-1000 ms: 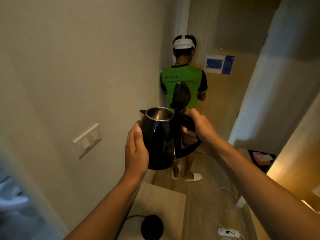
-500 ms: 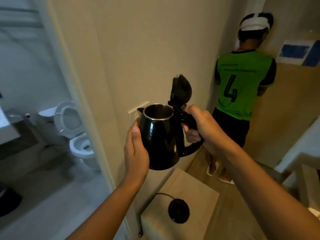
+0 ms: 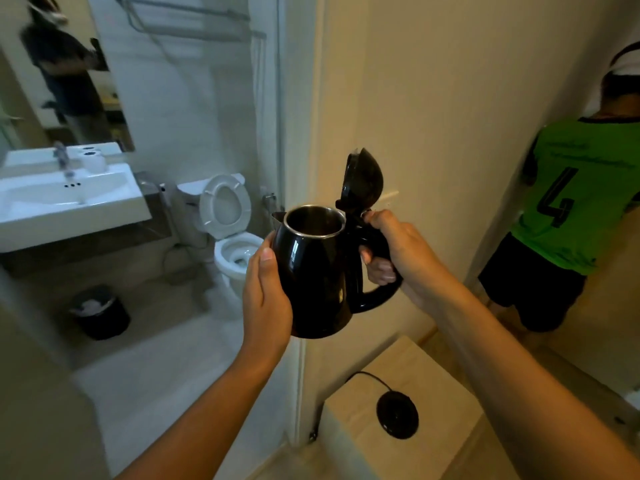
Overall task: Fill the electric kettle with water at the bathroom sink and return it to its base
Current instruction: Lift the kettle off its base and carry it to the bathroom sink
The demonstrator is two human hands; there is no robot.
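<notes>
Black and glossy, the kettle (image 3: 317, 275) hangs in mid-air at the centre of the head view, upright, its lid (image 3: 362, 180) flipped up and the steel rim open. The right hand (image 3: 403, 251) has its fingers wrapped tight round the handle, thumb on top near the hinge. The left hand (image 3: 266, 299) lies flat against the kettle's side, fingers pressed together, thumb up along the body. Just behind the kettle runs the edge of the doorway, a pale wall to its right. Through the opening at left, bare floor leads past a dark bin (image 3: 100, 311) to the toilet (image 3: 230, 230), seat raised; the white sink (image 3: 69, 202) juts out at the left edge under a mirror (image 3: 65, 71). At lower right the round base (image 3: 397, 414) sits on a pale block (image 3: 422, 382), cord trailing. A person in a green shirt (image 3: 585, 195) stands at the right edge.
</notes>
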